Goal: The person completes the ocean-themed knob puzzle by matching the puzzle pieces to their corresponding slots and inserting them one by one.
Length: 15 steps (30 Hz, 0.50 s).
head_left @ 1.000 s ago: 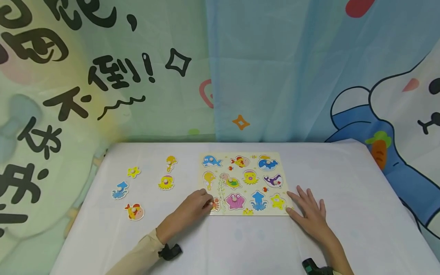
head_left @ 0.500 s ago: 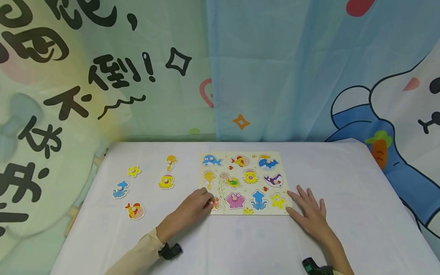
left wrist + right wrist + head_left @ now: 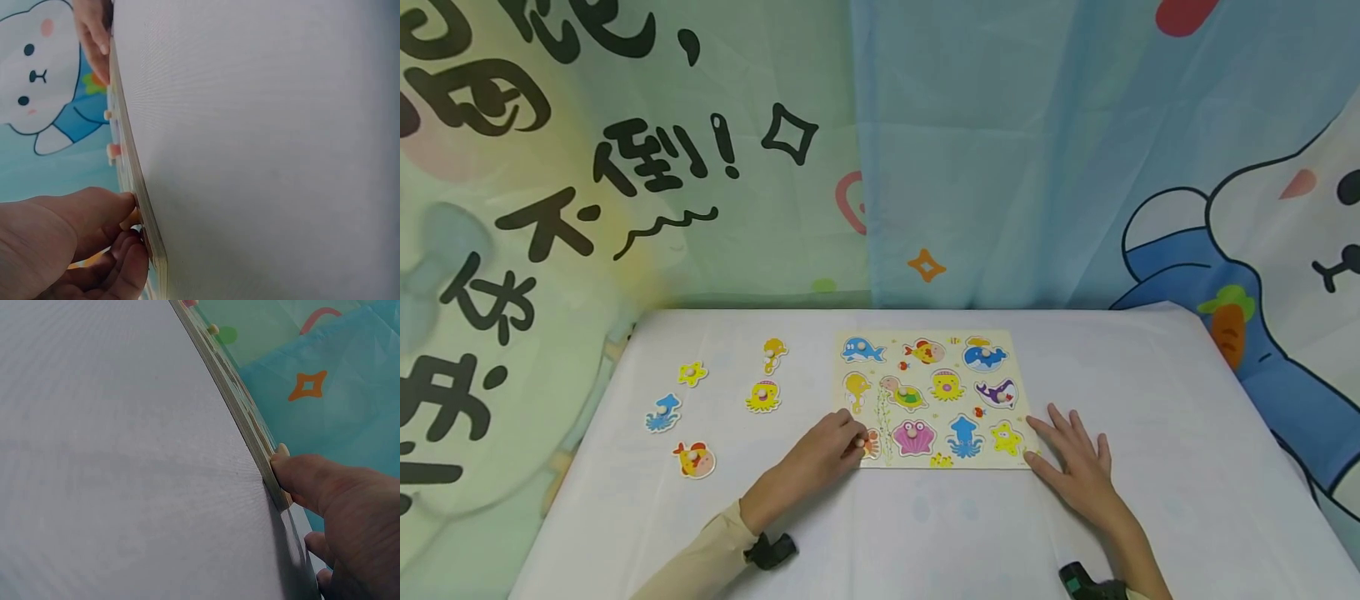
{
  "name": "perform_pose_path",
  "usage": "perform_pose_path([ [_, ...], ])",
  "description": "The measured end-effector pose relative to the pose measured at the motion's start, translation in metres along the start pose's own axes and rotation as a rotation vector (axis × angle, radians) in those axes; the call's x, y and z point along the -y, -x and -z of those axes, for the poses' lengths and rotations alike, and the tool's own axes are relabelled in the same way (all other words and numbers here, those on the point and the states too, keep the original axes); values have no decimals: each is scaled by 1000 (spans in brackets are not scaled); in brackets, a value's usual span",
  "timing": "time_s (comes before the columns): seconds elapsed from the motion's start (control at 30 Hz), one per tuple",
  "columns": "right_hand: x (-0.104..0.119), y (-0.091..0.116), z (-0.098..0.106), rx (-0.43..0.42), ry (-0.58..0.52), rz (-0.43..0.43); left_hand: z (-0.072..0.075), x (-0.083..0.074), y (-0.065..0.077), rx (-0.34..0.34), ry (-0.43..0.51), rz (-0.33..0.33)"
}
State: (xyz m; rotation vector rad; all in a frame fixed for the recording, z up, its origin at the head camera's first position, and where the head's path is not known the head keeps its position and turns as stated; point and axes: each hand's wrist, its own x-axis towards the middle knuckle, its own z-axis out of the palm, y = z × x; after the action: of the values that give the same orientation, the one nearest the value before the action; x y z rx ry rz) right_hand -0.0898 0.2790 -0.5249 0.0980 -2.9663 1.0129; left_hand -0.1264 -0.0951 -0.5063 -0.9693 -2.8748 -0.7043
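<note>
The orange piece [image 3: 872, 447] sits at the near left corner of the puzzle board [image 3: 912, 463], partly covered by your left hand [image 3: 823, 450]. From above, your curled fingers hide most of the contact; the left wrist view shows your left grip drawn in to a narrow pinch, thumb [image 3: 103, 209] on one side and bent fingers on the other, with a small wooden knob [image 3: 130, 220] between them. That view also gives the board's thickness side-on, which the head view flattens. Your left forearm comes in diagonally from the near left, sleeve [image 3: 700, 554] down to the wrist, back of the hand upward. Your right hand [image 3: 1078, 471] is at the opposite end, fingers straight and fanned, grasping nothing, with the thumb and a fingertip at the board's right edge. The right wrist view adds that this thumb presses near the corner, just beside another knob [image 3: 283, 449]. On the board, the pink shell [image 3: 913, 447] is next to the orange piece. Well to the left on the white-covered desk [image 3: 917, 542] lie a seahorse [image 3: 773, 356], an octopus [image 3: 763, 398], a yellow star [image 3: 692, 375], a blue squid [image 3: 663, 414] and a fish [image 3: 694, 462]. A printed backdrop [image 3: 955, 167] hangs behind.
</note>
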Motion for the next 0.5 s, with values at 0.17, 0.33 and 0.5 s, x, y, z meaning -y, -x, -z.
perform_pose_path([
  [0.17, 2, 1, 1, 7, 2, -14, 2, -1, 1, 3, 7, -17],
  [0.33, 2, 2, 0, 5, 5, -20, 3, -1, 3, 19, 20, 5],
  [0.5, 1, 1, 0, 3, 7, -15, 8, -4, 8, 53, 47, 48],
])
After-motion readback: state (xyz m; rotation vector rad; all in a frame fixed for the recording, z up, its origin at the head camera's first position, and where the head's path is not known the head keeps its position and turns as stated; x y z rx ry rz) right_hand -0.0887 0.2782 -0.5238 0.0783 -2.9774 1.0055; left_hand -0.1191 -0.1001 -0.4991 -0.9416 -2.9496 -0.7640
